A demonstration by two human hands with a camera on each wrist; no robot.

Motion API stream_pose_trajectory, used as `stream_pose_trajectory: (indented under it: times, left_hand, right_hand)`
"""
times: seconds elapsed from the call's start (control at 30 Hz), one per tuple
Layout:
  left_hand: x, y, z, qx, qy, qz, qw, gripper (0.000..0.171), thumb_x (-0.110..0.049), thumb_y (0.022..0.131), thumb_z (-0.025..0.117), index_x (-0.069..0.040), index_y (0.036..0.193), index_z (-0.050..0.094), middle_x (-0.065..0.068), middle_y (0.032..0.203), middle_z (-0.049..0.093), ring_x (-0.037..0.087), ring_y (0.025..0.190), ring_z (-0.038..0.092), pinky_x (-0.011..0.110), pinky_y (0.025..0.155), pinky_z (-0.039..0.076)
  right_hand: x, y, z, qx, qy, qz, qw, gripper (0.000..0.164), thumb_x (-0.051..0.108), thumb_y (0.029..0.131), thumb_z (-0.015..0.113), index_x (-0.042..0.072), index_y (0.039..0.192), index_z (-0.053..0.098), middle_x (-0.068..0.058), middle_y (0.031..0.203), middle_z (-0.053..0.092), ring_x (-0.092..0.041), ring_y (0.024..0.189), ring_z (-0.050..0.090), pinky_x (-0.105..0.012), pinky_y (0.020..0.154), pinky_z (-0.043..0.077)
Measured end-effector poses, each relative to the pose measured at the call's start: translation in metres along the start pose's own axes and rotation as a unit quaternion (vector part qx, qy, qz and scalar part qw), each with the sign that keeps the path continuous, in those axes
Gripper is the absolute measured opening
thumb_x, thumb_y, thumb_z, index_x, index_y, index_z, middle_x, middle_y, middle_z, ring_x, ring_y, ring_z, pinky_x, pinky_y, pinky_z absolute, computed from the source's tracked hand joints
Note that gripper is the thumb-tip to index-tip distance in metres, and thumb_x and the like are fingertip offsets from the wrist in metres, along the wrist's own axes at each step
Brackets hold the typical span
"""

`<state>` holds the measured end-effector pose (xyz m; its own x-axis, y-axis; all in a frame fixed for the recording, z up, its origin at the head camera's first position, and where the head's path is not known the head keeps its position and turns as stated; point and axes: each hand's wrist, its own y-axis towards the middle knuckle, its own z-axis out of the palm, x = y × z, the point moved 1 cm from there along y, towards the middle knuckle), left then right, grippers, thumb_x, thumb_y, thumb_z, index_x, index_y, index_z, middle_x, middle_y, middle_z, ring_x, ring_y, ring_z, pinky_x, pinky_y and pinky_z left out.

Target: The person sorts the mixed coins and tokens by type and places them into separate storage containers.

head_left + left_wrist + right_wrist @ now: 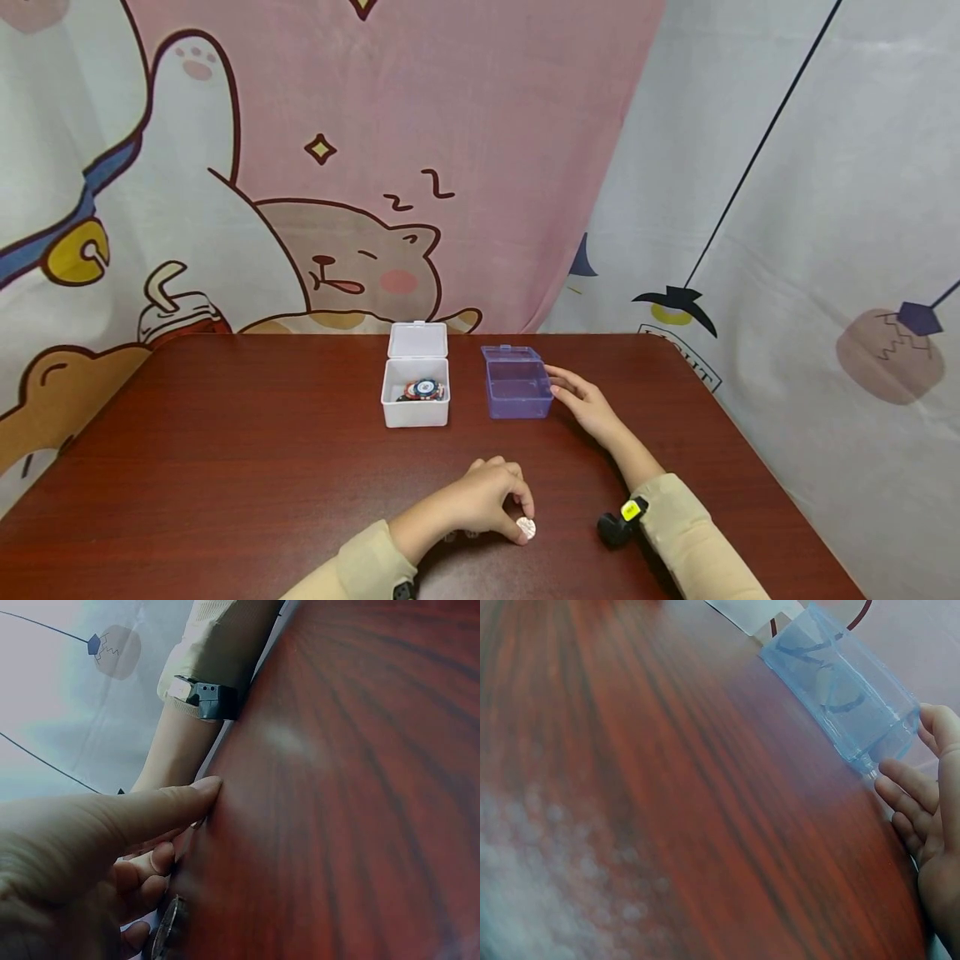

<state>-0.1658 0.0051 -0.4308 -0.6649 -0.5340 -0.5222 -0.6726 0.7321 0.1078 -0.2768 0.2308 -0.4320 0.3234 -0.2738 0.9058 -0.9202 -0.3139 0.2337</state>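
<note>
My left hand [491, 498] pinches a small shiny coin [527, 527] between thumb and forefinger, just above the tabletop. More coins lie partly hidden beneath that hand; one dark coin [166, 930] shows under the fingers in the left wrist view. My right hand [588, 408] rests against the right side of a see-through purple box [519, 408], its fingers fairly straight. The lid of this box is up and no contents show inside. In the right wrist view the fingertips of the right hand [937, 802] touch the end of the box.
Left of the purple box stands a white box [416, 415] with its lid up, holding several poker chips [424, 389]. Both are toward the back of the dark red wooden table [262, 467]. A printed cloth [487, 125] hangs behind.
</note>
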Motion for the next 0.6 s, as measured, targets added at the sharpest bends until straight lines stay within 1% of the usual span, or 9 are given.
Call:
stream_pose_trajectory:
  times: [0.23,0.37,0.47,0.6]
  left_hand:
    - [0.007,0.001,0.003,-0.010,-0.032,0.003,0.9994,0.016,-0.031,0.067,0.086,-0.027,0.072,0.071,-0.021,0.074,0.051,-0.004,0.078,0.040,0.020,0.074,0.029]
    - [0.010,0.002,0.002,-0.016,-0.055,0.014,0.9982,0.014,-0.030,0.069,0.085,-0.025,0.070,0.072,-0.022,0.072,0.053,-0.005,0.074,0.045,0.019,0.074,0.033]
    - [0.013,0.003,0.001,-0.019,-0.095,0.026,0.9950,0.013,-0.023,0.072,0.084,-0.021,0.070,0.071,-0.019,0.071,0.054,-0.005,0.070,0.049,0.016,0.071,0.038]
    - [0.017,0.004,0.001,-0.022,-0.162,0.035,0.9859,0.013,-0.013,0.076,0.081,-0.014,0.071,0.070,-0.016,0.069,0.052,-0.004,0.067,0.049,0.014,0.063,0.042]
  right_hand:
    - [0.000,-0.001,0.000,0.001,0.000,0.004,1.000,0.043,0.008,0.098,0.053,-0.003,0.139,0.046,-0.029,0.128,0.054,-0.041,0.119,0.050,-0.020,0.087,0.042]
    - [-0.001,-0.001,0.000,0.003,0.002,0.003,1.000,0.043,0.008,0.098,0.054,-0.003,0.139,0.046,-0.029,0.128,0.054,-0.042,0.119,0.050,-0.019,0.087,0.042]
    - [-0.001,0.000,0.000,0.003,0.006,0.000,1.000,0.043,0.007,0.098,0.054,-0.004,0.139,0.046,-0.030,0.128,0.054,-0.042,0.119,0.049,-0.019,0.087,0.042]
    - [-0.001,0.000,-0.001,0.003,0.009,0.000,1.000,0.042,0.006,0.098,0.054,-0.003,0.138,0.046,-0.029,0.127,0.054,-0.041,0.119,0.050,-0.019,0.087,0.042]
